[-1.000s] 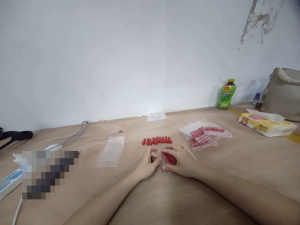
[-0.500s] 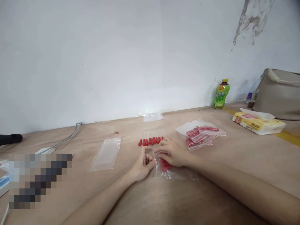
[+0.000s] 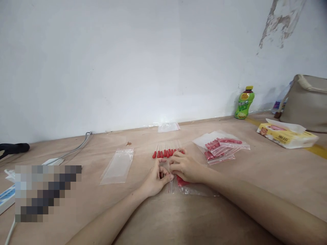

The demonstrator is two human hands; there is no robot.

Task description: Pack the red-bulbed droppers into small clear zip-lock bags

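A clear zip bag with red pieces in it lies flat on the table in front of me. My left hand has its thumb and forefinger pinched on the bag's sealing edge. From the right, my right hand bends over the same edge, fingers closed at the strip and partly covering the red pieces. Just beyond the hands is a row of droppers with red bulbs and clear thin stems pointing away from me. My right fingertips overlap the row's right end.
Filled zip bags are piled at the right. Flat bags lie at the left, another bag by the wall. Further right are a green bottle, a tissue pack and a beige bag. Cables and a power strip sit left.
My right hand has shifted slightly left, its fingers curling in toward the bag's sealing edge and covering more of the red pieces. My left hand keeps its pinch. The view has turned slightly left.
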